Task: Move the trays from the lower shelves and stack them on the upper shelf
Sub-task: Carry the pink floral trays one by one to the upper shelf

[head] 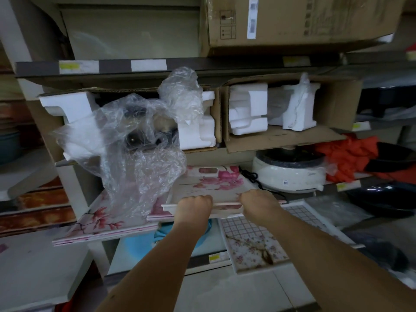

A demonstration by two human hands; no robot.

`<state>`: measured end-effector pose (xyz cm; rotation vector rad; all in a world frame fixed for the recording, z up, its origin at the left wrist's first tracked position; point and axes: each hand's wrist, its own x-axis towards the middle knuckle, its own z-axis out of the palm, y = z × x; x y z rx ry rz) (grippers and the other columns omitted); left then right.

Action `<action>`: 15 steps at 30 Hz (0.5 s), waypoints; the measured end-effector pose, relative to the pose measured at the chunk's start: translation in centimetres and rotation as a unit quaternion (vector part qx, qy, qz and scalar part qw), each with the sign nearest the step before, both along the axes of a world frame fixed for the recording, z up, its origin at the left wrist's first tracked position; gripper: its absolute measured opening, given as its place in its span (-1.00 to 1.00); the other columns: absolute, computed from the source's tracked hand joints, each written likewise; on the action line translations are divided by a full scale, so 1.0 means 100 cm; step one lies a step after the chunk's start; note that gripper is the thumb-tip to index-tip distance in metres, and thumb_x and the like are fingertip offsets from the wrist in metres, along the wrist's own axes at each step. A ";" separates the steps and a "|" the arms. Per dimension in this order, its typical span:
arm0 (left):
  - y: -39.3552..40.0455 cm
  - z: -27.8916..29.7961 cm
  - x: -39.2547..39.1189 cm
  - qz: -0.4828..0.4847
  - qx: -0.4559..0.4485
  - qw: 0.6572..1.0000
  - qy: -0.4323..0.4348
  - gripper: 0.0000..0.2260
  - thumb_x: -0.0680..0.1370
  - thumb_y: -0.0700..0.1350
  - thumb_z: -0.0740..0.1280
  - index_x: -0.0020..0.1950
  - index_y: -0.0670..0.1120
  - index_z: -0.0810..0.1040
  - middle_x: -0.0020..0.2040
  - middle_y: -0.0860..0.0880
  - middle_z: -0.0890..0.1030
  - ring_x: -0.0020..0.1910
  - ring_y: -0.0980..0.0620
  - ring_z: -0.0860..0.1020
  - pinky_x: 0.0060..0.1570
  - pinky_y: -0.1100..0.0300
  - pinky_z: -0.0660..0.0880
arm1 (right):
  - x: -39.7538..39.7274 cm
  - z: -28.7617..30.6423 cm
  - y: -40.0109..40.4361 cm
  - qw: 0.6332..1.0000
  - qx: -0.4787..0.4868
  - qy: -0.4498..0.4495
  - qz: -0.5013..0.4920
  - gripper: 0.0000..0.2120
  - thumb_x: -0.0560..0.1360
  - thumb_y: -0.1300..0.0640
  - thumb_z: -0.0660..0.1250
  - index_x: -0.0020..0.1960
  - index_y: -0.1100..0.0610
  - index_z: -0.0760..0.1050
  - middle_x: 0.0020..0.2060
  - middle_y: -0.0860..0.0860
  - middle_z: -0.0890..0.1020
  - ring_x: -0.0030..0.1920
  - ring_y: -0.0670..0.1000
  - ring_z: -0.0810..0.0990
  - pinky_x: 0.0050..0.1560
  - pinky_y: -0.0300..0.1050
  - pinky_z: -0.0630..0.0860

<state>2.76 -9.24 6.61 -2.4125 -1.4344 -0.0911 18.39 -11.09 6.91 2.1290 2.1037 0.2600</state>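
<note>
three floral trays, two hands, two open cartons

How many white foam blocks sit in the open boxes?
4: two in the left box, two in the right box. Plastic wrap may hide more.

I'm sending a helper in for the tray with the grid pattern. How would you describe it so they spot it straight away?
Start at the white electric cooker on the right of the shelf and look below and in front of it. There a tray sticks out past the shelf edge, under the right hand. Unlike the pink blossom trays nearby, it has a checked grid at the back and small flowers in front.
</note>
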 end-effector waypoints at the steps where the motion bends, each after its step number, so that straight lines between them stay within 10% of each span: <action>1: -0.005 0.001 0.001 0.002 0.000 1.000 -0.007 -0.76 0.56 -0.27 0.20 0.21 -0.10 0.40 0.11 -0.07 0.58 0.08 -0.09 0.57 0.00 0.13 0.45 | 0.001 0.003 -0.006 1.000 0.005 0.000 0.005 -0.69 0.54 0.29 0.19 0.26 0.16 0.48 0.15 0.12 0.57 0.17 0.12 0.55 0.07 -0.08 0.46; 10: -0.065 0.013 0.026 0.059 0.020 0.998 -0.024 -0.76 0.55 -0.29 0.20 0.18 -0.07 0.43 0.09 -0.06 0.59 0.06 -0.08 0.57 -0.02 0.12 0.48 | 0.028 0.029 -0.060 0.997 0.010 -0.005 0.077 -0.76 0.57 0.14 0.22 0.19 0.19 0.52 0.09 0.12 0.59 0.10 0.12 0.57 -0.05 -0.16 0.38; 15: -0.115 0.020 0.045 0.113 0.025 0.993 -0.026 -0.74 0.54 -0.31 0.21 0.18 -0.07 0.41 0.10 -0.06 0.59 0.08 -0.08 0.58 0.01 0.11 0.49 | 0.049 0.041 -0.100 0.990 0.017 -0.009 0.139 -0.81 0.54 0.21 0.21 -0.25 0.18 0.39 -0.37 0.02 0.33 -0.25 0.07 0.42 -0.16 -0.15 0.31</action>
